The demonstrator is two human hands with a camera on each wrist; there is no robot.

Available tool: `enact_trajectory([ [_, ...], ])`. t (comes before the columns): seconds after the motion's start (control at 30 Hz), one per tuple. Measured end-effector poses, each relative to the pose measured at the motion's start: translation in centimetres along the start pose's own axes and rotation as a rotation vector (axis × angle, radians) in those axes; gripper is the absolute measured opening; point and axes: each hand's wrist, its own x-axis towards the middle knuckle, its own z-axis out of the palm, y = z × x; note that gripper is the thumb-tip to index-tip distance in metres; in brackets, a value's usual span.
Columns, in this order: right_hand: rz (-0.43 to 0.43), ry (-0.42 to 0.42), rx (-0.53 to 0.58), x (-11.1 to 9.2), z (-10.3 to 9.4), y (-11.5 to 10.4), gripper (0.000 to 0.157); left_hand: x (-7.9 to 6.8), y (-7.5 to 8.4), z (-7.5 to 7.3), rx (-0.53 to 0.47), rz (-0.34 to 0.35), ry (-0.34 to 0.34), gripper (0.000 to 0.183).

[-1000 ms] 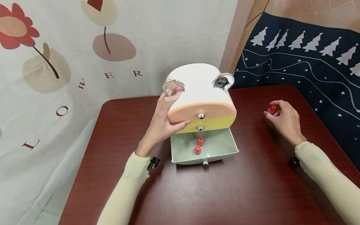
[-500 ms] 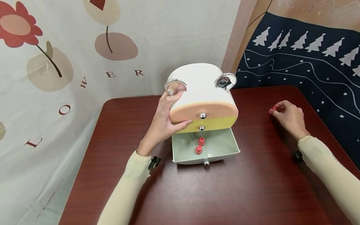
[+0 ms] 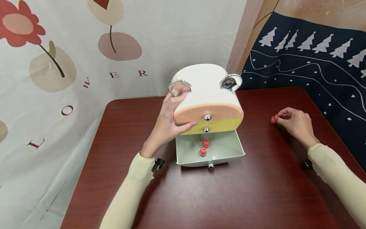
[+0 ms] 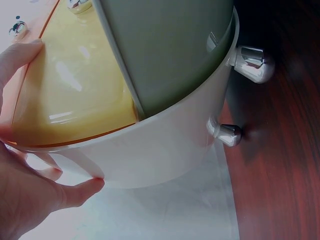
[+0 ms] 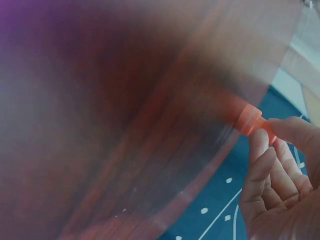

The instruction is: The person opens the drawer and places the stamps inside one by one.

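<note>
A small toaster-shaped drawer cabinet (image 3: pixel 206 76) with a white body stands on the table, its orange and yellow drawers closed. The green bottom drawer (image 3: pixel 226 149) is pulled out, with two small red stepped plugs (image 3: pixel 206 143) lying in it. My left hand (image 3: pixel 166 125) grips the cabinet's left side, thumb across the front and fingers along the white wall. To the right, my right hand (image 3: pixel 298 125) pinches another red stepped plug (image 3: pixel 273 119) between thumb and fingertips. In the right wrist view its wide end (image 5: pixel 247 120) points away from the fingers.
Two shiny silver rings (image 3: pixel 231 83) stick up from the cabinet like ears. The dark red table (image 3: pixel 243 197) reaches a white printed cloth (image 3: pixel 160 38) at the back and a navy tree-patterned cloth (image 3: pixel 300 60) on the right.
My right thumb and fingers have come together on the red plug, and the hand has shifted slightly right and nearer to me. My left hand keeps its grip on the cabinet.
</note>
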Motion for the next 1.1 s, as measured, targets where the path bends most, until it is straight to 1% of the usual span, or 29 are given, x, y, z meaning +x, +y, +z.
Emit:
enact_trajectory([
  [0.13, -0.036, -0.001, -0.004, -1.4, 0.0, -0.9, 0.016, 0.0, 0.1, 0.0, 0.006, 0.0, -0.001, 0.09],
  [0.33, -0.1, 0.05, 0.059, -3.6, 0.0, -3.1, 0.016, -0.1, 0.1, 0.1, 0.009, -0.006, -0.003, 0.09],
  [0.53, -0.177, 0.1, 0.174, -5.6, 0.1, -6.5, 0.018, -0.1, 0.2, 0.1, 0.004, -0.032, -0.003, 0.091],
  [0.7, -0.291, 0.121, 0.239, -7.3, 0.1, -9.6, 0.023, 0.0, 0.3, 0.0, 0.003, -0.036, -0.005, 0.091],
  [0.83, -0.372, 0.111, 0.268, -8.2, 0.5, -11.8, 0.028, 0.0, 0.3, 0.0, 0.001, -0.046, -0.002, 0.091],
  [0.93, -0.407, 0.084, 0.299, -8.8, 1.1, -13.2, 0.031, 0.0, 0.3, 0.0, 0.0, -0.05, -0.007, 0.091],
  [1.03, -0.446, 0.04, 0.332, -9.4, 1.9, -14.3, 0.033, -0.1, 0.2, 0.0, 0.004, -0.046, -0.008, 0.091],
  [1.1, -0.484, 0.003, 0.331, -9.6, 2.6, -15.1, 0.033, -0.1, 0.2, 0.1, 0.005, -0.043, -0.004, 0.091],
])
